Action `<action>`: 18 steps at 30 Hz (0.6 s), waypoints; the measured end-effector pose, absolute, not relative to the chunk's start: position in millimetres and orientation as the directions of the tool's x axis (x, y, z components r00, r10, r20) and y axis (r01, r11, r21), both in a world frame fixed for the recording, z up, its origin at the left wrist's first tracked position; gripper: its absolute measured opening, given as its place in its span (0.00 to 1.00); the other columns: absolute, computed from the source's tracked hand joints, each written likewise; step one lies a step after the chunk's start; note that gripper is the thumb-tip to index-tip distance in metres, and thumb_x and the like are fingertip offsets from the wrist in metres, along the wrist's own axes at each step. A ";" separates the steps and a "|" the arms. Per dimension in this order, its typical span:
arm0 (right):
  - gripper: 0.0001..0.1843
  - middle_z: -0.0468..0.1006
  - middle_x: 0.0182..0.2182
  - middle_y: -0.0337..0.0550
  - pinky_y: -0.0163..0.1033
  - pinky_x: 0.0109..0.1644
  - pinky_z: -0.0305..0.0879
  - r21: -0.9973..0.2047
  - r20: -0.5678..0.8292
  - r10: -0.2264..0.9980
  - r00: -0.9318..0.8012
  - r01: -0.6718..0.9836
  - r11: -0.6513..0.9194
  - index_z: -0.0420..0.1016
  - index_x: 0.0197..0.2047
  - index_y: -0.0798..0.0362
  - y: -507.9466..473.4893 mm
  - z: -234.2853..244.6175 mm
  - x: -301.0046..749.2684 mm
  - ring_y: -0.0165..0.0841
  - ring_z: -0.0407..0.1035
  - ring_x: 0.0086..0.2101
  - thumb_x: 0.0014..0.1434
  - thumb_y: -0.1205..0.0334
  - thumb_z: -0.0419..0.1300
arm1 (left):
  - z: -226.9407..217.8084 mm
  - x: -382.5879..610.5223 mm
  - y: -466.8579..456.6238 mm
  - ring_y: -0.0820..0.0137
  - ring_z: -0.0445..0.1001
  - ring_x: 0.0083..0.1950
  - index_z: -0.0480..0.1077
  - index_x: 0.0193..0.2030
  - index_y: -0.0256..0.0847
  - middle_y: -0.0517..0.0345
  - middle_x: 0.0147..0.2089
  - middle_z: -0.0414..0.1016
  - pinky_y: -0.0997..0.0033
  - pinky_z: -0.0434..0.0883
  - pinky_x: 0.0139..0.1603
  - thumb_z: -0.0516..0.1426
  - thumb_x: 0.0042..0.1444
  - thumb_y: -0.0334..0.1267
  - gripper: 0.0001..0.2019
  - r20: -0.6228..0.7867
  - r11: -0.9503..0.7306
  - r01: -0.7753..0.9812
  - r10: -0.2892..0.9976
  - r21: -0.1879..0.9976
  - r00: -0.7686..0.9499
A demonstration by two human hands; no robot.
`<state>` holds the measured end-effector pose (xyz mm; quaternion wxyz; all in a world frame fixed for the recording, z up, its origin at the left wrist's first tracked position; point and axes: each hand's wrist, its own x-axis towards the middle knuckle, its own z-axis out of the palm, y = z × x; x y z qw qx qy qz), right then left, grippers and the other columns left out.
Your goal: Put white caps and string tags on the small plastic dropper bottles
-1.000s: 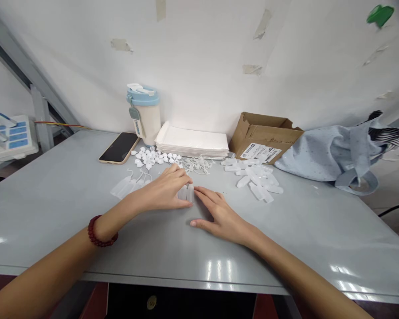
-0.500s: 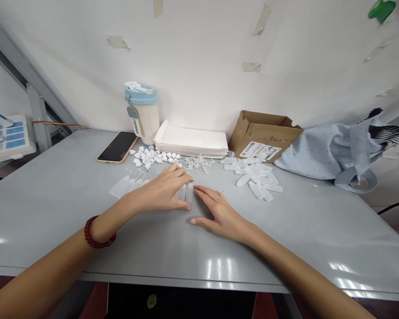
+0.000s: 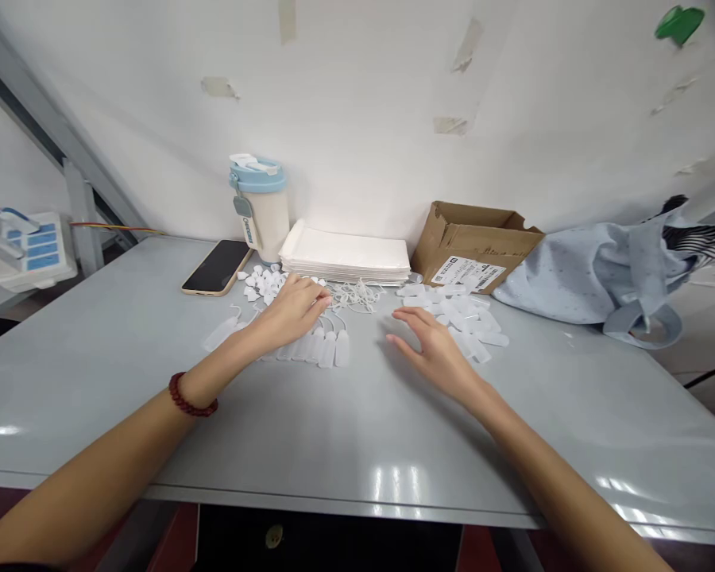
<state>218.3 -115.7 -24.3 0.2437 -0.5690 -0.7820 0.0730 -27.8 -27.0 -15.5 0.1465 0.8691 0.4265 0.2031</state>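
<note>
My left hand hovers over the row of white tags and beside the string pile, fingers stretched loosely to the right with no object visible in them. Below and right of it lie several translucent white tube-like pieces side by side, each with a thin looped string at its top; the hand and wrist hide part of the row. My right hand is open, palm toward the left, just in front of a loose pile of similar translucent pieces. Thin white strings lie tangled beyond my left fingertips.
Small white caps are heaped behind my left hand. Along the wall stand a phone, a tumbler, a stack of white envelopes, a cardboard box and a pale blue cloth bag.
Both hands have parted from the right end of the row. My left hand has moved left and back, uncovering the aligned pieces; my right hand has moved right toward the loose pile.
</note>
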 end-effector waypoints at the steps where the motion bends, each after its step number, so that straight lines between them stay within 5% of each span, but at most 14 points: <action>1: 0.16 0.73 0.52 0.56 0.51 0.56 0.66 -0.326 0.278 0.938 -0.208 0.898 0.296 0.71 0.53 0.58 -112.7 -22.5 224.5 0.45 0.67 0.52 0.62 0.66 0.55 | -16.7 -25.8 -23.2 0.57 0.63 0.48 0.71 0.38 0.38 0.49 0.39 0.73 0.56 0.64 0.49 0.46 0.62 0.43 0.15 0.224 -0.587 0.690 0.806 0.423 0.548; 7: 0.26 0.74 0.49 0.55 0.45 0.47 0.66 -0.023 0.096 0.989 -0.111 0.993 0.113 0.74 0.51 0.61 -103.5 -13.1 248.8 0.44 0.66 0.47 0.53 0.84 0.47 | -18.2 0.1 -9.9 0.54 0.66 0.48 0.72 0.36 0.36 0.47 0.37 0.74 0.59 0.66 0.44 0.54 0.53 0.42 0.11 0.242 -0.615 0.711 0.788 0.340 0.566; 13: 0.28 0.78 0.45 0.51 0.42 0.43 0.64 0.007 0.055 0.988 -0.144 0.990 0.143 0.75 0.49 0.59 -102.5 -12.9 252.7 0.42 0.66 0.43 0.50 0.86 0.49 | -14.6 11.6 -4.9 0.56 0.68 0.42 0.71 0.25 0.39 0.50 0.30 0.75 0.60 0.65 0.41 0.52 0.50 0.36 0.09 0.275 -0.611 0.700 0.791 0.369 0.546; 18: 0.25 0.78 0.41 0.52 0.43 0.41 0.62 0.023 0.067 0.984 -0.164 0.986 0.163 0.77 0.44 0.58 -102.2 -13.2 252.2 0.44 0.65 0.41 0.50 0.86 0.48 | -5.4 -0.6 -1.5 0.62 0.71 0.37 0.73 0.28 0.40 0.54 0.32 0.77 0.63 0.66 0.39 0.52 0.54 0.39 0.10 0.314 -0.558 0.678 0.830 0.478 0.462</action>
